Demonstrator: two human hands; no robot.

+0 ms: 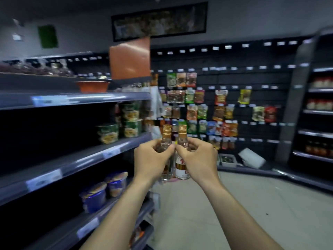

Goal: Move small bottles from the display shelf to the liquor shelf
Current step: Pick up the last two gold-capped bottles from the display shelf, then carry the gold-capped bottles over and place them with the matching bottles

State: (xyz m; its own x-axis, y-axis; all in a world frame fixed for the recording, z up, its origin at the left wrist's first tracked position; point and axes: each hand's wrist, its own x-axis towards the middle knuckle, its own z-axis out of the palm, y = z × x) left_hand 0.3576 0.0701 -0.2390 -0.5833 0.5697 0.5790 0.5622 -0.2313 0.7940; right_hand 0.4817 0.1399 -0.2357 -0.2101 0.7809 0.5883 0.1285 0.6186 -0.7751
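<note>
Two small clear glass bottles with gold screw caps are held upright side by side in front of me, in mid-air over the aisle. My left hand (153, 159) grips the left bottle (166, 136) around its shoulder and body. My right hand (198, 157) grips the right bottle (182, 170), whose red, white and gold label shows below my fingers. The two bottles almost touch. The picture is blurred.
A dark shelf unit (72, 159) runs along my left with instant noodle cups (126, 121) and blue bowls (95, 195). A pegboard wall of snack packets (216, 112) stands ahead. Another shelf with jars (319, 105) is at the right. Pale floor (234, 204) lies between.
</note>
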